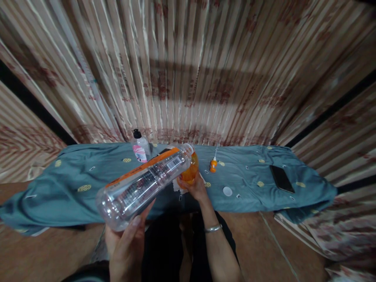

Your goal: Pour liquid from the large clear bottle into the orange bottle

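My left hand point(129, 239) is wrapped round the base of a large clear plastic bottle point(147, 184) with an orange-edged label. The bottle is tilted, its neck up and to the right, over the top of an orange bottle point(189, 172). My right hand point(192, 188) grips that orange bottle low on its side. Whether liquid passes between the two cannot be made out. Beneath the orange bottle lies a piece of white tissue point(177, 186). To the right rest an orange pump head point(213, 165) with a thin tube and a round white cap point(227, 191).
A teal patterned cloth point(102, 188) covers the low table. At the back left stands a clear bottle point(140, 147) with a black cap and pink label. A black phone point(281, 179) lies at the right. Striped curtains point(188, 78) hang behind and at both sides.
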### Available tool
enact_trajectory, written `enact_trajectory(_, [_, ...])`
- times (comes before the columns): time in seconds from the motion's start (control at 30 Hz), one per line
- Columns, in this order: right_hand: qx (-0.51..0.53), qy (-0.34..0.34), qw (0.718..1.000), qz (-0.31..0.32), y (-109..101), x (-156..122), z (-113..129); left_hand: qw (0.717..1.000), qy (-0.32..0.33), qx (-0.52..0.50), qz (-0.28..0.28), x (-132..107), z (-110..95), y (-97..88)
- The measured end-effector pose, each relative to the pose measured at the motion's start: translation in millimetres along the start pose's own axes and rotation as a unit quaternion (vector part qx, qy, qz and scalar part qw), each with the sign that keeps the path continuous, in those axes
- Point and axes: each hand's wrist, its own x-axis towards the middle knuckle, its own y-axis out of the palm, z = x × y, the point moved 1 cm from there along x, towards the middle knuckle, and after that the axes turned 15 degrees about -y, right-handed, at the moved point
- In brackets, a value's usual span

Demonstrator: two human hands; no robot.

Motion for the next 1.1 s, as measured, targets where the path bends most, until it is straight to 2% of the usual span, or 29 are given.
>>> enact_trajectory(0.13, [0.004, 0.021, 1.0, 0.003, -1, 0, 6, 1.0, 0.002, -0.008, -0.024, -4, -5, 7.5])
enact_trajectory(0.23, [-0.009, 0.025, 1.0, 0.003, -2, 0, 8, 1.0, 0.004, -0.003, -0.017, -5, -6, 9.5])
enact_trajectory(0.63, [-0.06, 0.041, 0.997, -0.004, -3, -3, 10, 1.0, 0.002, 0.007, -0.018, -6, 0, 0.4])
enact_trajectory(1.1, [-0.029, 0.053, 0.998, 0.001, -5, -4, 10, 1.0, -0.004, -0.008, -0.024, -6, 0, 4.9])
